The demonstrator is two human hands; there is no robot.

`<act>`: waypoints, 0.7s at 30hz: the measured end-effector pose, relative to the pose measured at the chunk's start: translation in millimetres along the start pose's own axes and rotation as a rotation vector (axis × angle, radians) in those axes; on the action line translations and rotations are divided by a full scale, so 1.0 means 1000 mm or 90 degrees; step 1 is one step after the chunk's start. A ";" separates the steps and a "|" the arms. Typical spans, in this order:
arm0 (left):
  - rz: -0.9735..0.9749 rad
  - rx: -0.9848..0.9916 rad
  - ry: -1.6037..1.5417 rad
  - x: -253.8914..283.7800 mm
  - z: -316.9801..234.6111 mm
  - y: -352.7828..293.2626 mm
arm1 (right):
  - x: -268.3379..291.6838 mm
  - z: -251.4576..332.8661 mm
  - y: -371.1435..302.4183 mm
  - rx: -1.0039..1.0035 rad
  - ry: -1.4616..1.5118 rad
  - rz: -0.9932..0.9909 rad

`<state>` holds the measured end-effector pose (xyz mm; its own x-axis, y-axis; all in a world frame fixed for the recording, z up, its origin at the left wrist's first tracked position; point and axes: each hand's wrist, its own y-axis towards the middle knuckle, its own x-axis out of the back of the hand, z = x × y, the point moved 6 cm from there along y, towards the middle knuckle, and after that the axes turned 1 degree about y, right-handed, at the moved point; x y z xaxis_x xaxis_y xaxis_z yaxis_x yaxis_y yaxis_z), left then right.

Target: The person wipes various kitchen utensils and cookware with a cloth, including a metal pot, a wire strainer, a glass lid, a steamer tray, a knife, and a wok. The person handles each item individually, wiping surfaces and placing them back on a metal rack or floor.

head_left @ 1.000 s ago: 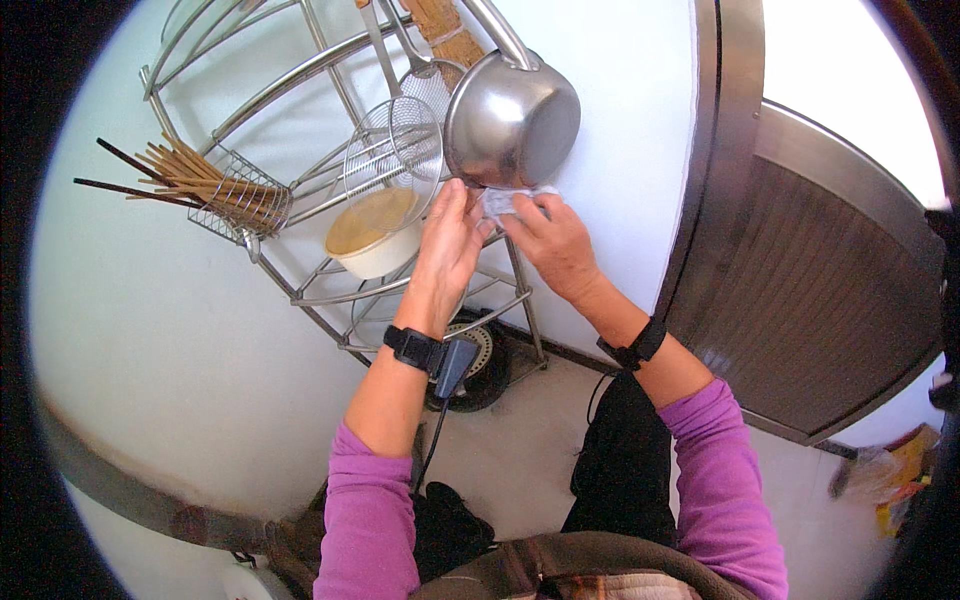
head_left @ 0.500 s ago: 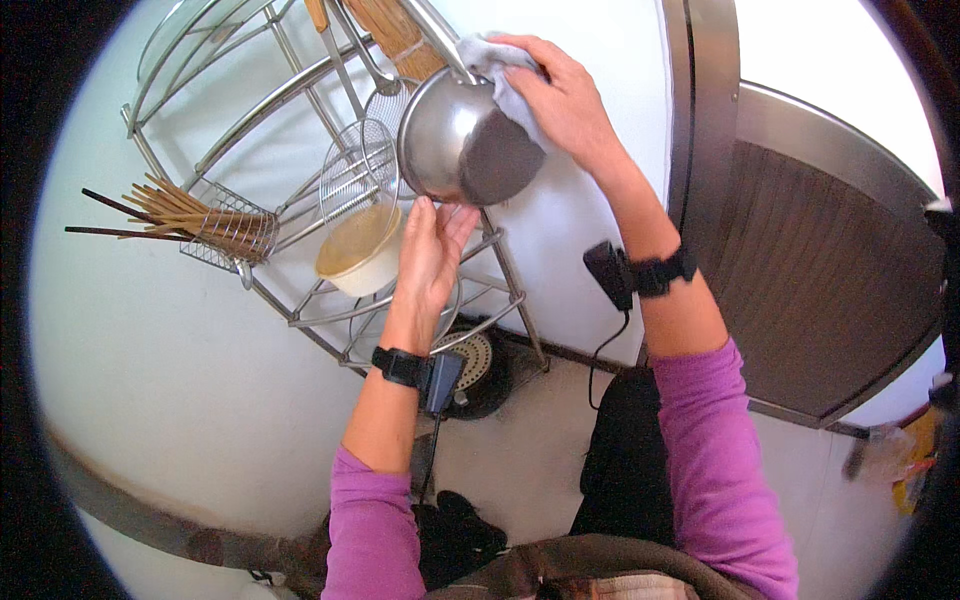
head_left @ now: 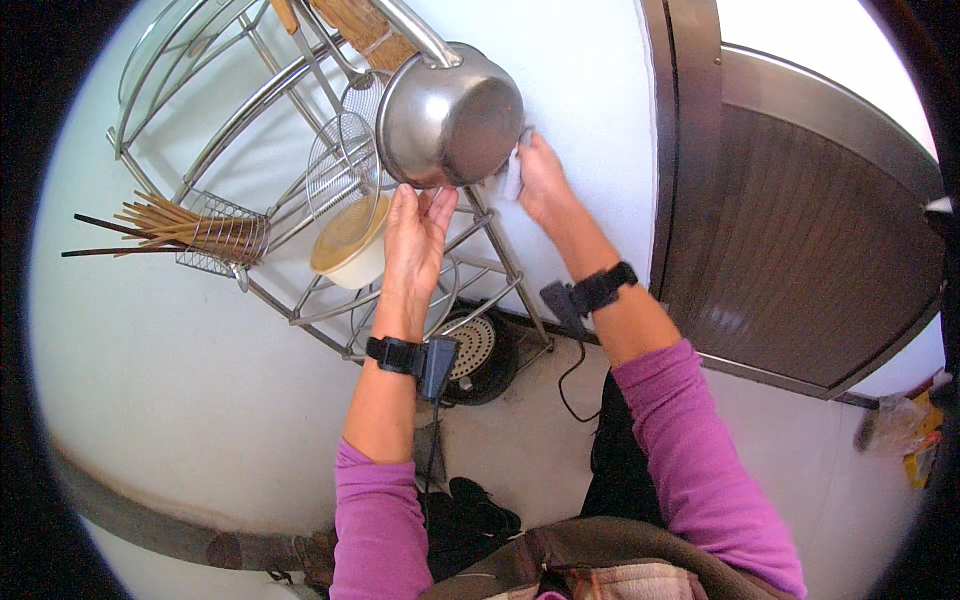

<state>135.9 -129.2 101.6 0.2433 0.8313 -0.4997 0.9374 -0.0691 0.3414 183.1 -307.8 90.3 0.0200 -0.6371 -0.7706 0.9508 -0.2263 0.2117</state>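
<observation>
A steel saucepan [head_left: 420, 110] is tilted with its dark, stained underside partly toward me, its long handle pointing up and out of view. My left hand [head_left: 412, 235] grips its lower rim, thumb in front and fingers partly hidden by the pan. Just right of the pan, my right hand [head_left: 545, 178] is closed on a pale grey cloth [head_left: 513, 175]. Some of the cloth is hidden by the fingers. Behind the pan and my left hand, a wire strainer [head_left: 340, 165] hangs over a cream plastic tub [head_left: 358, 262].
The metal rack [head_left: 515, 265] stands against white walls, with a wire basket of chopsticks [head_left: 215, 235] on its left and a glass lid [head_left: 150, 60] above. A black round object with a perforated disc [head_left: 470, 345] sits on the floor below. A brown door [head_left: 800, 250] is at right.
My right hand and the cloth have moved down from beside the handle to the pan's right side. The saucepan appears slightly further up and left, with my left hand still at its rim.
</observation>
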 end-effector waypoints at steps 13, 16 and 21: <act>-0.010 0.023 -0.027 -0.003 0.001 -0.004 | -0.017 0.068 -0.055 0.543 -0.350 -0.168; -0.005 0.000 -0.013 -0.006 -0.002 -0.005 | -0.034 0.067 -0.076 0.634 -0.441 -0.141; -0.038 0.008 -0.021 -0.002 -0.004 -0.005 | -0.049 0.038 -0.117 0.628 -0.539 0.038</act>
<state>129.2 -128.5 104.3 0.1953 0.8152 -0.5453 0.9533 -0.0271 0.3008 58.7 -278.2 125.6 -0.4897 -0.8474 -0.2053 0.3210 -0.3941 0.8612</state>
